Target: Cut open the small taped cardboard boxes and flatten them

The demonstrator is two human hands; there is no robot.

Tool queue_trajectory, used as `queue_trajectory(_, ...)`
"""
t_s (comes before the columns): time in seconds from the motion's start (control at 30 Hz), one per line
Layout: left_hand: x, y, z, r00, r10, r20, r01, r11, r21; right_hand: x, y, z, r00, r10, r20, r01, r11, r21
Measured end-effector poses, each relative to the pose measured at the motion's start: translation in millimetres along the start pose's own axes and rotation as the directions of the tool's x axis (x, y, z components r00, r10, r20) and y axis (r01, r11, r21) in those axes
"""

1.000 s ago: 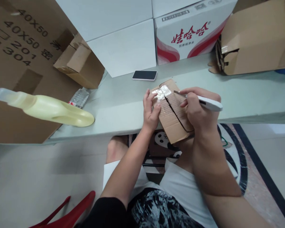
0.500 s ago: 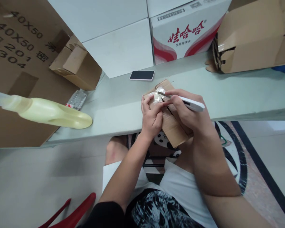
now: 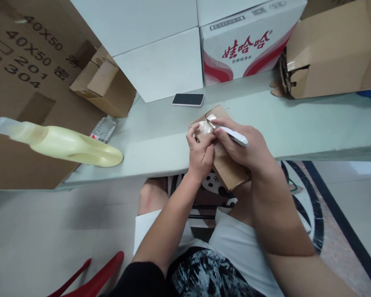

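A small brown cardboard box (image 3: 230, 167) lies tilted at the table's front edge, its near end jutting out over my lap. Shiny clear tape covers its far end. My left hand (image 3: 201, 150) is closed on the box's left side, fingers over the taped part. In my right hand (image 3: 243, 142) is a white-handled utility knife (image 3: 237, 137), gripped like a pen. The knife's tip meets the tape near the box's far end. Part of the box's right side is hidden behind my right hand.
Behind the box lies a phone (image 3: 188, 99) on the pale green tabletop (image 3: 154, 144). A yellow bottle (image 3: 71, 144) stands at left beside a clear plastic bottle (image 3: 103, 128). White cartons (image 3: 163, 66), a red-and-white carton (image 3: 247, 53) and brown boxes (image 3: 330, 53) line the back.
The knife's handle has swung lower and to the left, and my right hand has shifted with it. My left hand still holds the box. The whole view has shifted slightly.
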State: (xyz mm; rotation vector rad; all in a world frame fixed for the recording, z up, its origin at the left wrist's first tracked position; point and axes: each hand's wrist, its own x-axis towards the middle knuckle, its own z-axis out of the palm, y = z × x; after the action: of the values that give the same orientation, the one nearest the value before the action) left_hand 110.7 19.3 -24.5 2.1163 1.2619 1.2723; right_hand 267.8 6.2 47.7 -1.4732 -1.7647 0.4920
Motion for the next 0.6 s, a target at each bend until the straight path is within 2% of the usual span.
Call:
queue_trajectory(0.13, 2, 0, -1, 1.000, -0.028, -0.007, 0.028, 0.999, -0.022, 4, -4, 3, 0.998, -0.027, -0.058, 0.027, 1.000, 0.000)
queue_trajectory(0.3, 2, 0, -2, 0.999, -0.044, 0.005, 0.044, 0.999, 0.002, 4, -6, 0, 0.983, 0.048, -0.176, -0.031, 0.995, 0.098)
queue_trajectory(0.43, 1, -3, -2, 0.998, -0.037, -0.055, 0.036, 0.999, -0.036, -1, -2, -5, 0.941, 0.096, -0.324, -0.021, 0.974, 0.227)
queue_trajectory(0.6, 0, -4, -12, 0.995, -0.053, -0.086, 0.049, 0.998, -0.047, -8, -1, -9, 0.885, 0.146, -0.442, 0.025, 0.934, 0.357)
